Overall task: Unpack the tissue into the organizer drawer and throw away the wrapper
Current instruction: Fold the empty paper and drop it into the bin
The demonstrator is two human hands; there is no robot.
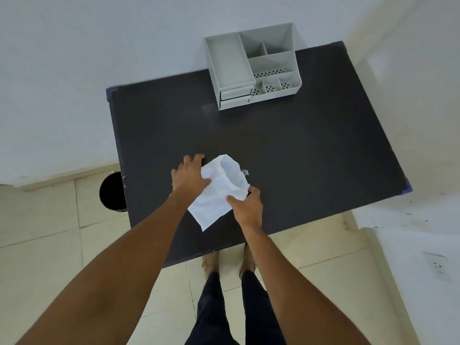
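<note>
A white tissue pack point(219, 192) in its wrapper lies on the dark table point(298, 158), near the front edge. The wrapper's far end looks torn open, with a small scrap point(245, 172) sticking out. My left hand point(190, 174) presses on the pack's left side, thumb on top of it. My right hand point(246, 206) pinches the pack's right edge. At the table's far edge stands the grey organizer point(251, 66), with open compartments on top. Its small front drawers point(235, 97) are at the lower left; the upper one seems slightly out.
A black round bin point(112, 191) stands on the tiled floor by the table's left side, partly under it. White walls close in behind and to the right, with a socket point(438, 266) low on the right wall. My legs and feet are below the table's front edge.
</note>
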